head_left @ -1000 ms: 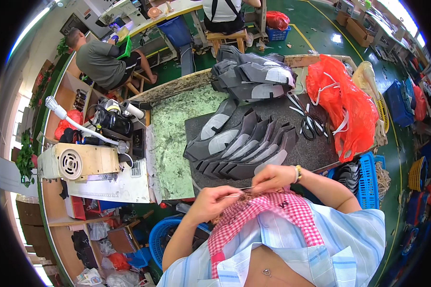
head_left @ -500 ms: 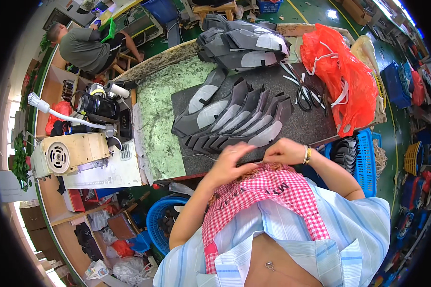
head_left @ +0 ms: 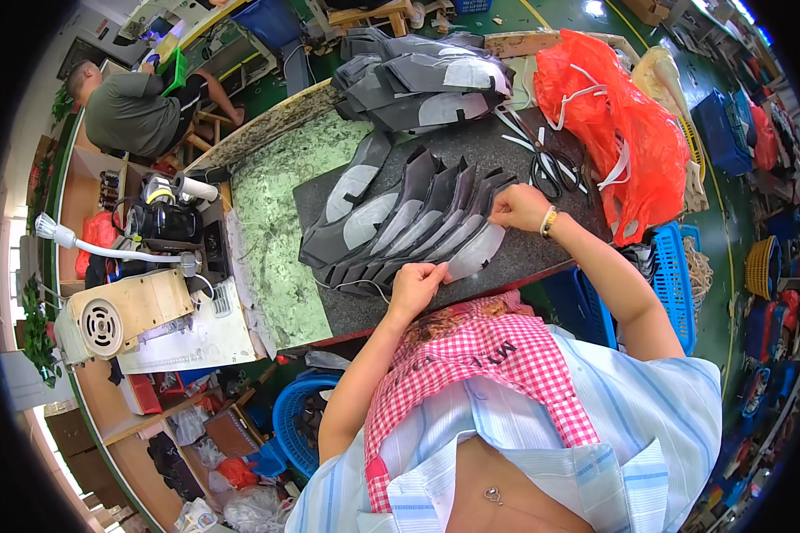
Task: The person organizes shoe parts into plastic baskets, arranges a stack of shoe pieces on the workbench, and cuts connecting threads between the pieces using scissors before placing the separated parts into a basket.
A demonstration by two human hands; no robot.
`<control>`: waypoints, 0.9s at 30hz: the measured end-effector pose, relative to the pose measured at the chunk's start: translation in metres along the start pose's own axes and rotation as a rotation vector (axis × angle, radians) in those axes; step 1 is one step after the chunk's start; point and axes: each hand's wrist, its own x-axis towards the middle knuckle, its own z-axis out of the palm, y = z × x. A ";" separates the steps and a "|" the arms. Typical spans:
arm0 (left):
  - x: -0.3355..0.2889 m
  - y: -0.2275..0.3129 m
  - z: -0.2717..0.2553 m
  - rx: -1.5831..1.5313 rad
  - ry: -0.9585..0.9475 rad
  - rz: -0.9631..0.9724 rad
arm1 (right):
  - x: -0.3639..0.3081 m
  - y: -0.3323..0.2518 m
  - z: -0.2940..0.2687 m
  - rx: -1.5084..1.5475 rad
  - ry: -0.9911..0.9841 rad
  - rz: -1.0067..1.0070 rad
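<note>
Several curved grey-and-black fabric panels (head_left: 431, 209), each with a lighter grey patch, overlap in a fanned row on the dark board. The nearest panel (head_left: 476, 252) lies at the row's right end. My right hand (head_left: 520, 208) pinches its far upper end, fingers closed. At its lower end, by the board's front edge, my left hand (head_left: 418, 289) grips it between thumb and fingers. Part of the panel's edge is hidden under my fingertips. Black-handled scissors (head_left: 551, 169) lie beyond my right hand, beside some white strips.
A tall pile of similar panels (head_left: 418, 80) stands at the back of the table. A red plastic bag (head_left: 596, 124) fills the right side. Blue baskets (head_left: 676, 289) (head_left: 295, 417) stand below the table's right and left. A small machine (head_left: 129, 311) sits left; a person (head_left: 133, 111) sits beyond.
Both hands have left the apron front and reached forward onto the nearest panel. My right hand has gone to its far end, my left to its near end. The view has shifted slightly.
</note>
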 end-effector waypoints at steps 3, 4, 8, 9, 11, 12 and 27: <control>0.002 0.006 0.003 0.113 0.086 -0.052 | 0.019 0.006 0.001 -0.169 0.008 -0.027; 0.003 0.009 0.002 0.178 0.160 -0.050 | 0.025 0.014 0.000 -0.299 0.108 -0.001; 0.003 0.008 -0.005 0.407 0.209 -0.119 | 0.024 0.045 -0.038 -0.541 0.291 0.292; 0.003 0.007 -0.007 0.400 0.224 -0.128 | 0.016 0.052 -0.048 -0.569 0.309 0.355; 0.004 0.006 -0.010 0.482 0.237 -0.154 | 0.006 0.072 -0.058 -0.538 0.245 0.593; 0.004 0.003 -0.012 0.480 0.243 -0.166 | 0.006 0.079 -0.055 -0.523 0.271 0.578; -0.018 -0.015 -0.064 0.053 -0.079 -0.042 | -0.091 -0.027 -0.038 0.451 -0.148 0.057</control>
